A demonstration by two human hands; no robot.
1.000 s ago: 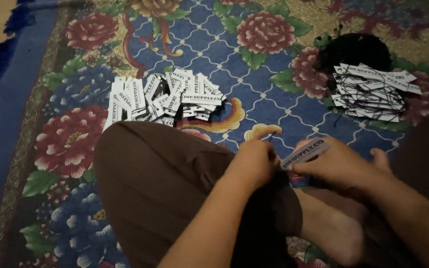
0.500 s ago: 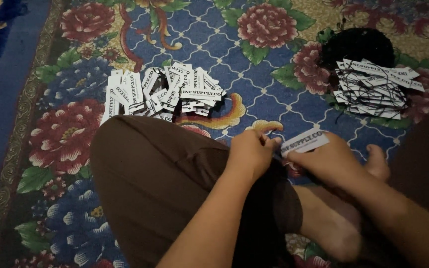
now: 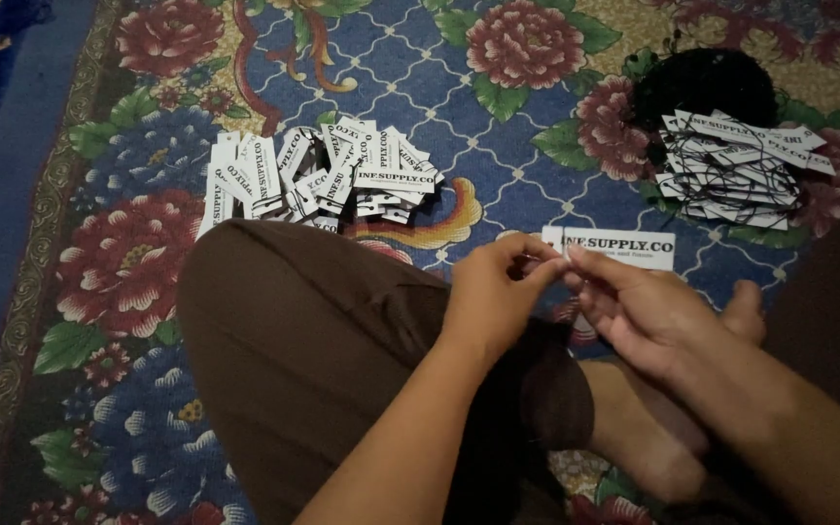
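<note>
Step in hand, as judged: stringing one white paper tag [image 3: 614, 248]. Left hand [image 3: 498, 292] and right hand [image 3: 648, 316] met above the lap, fingers pinching the tag's left end; no thread could be made out there. The next move would call for fine fingertip control. Count: one tag held, two heaps on the carpet [image 3: 99, 146]: loose tags [image 3: 323, 175], and strung tags [image 3: 736, 165], too many to number

Left hand [image 3: 493, 297] and right hand [image 3: 648, 316] meet above lap, fingers [image 3: 537, 264] pinched together.
</note>
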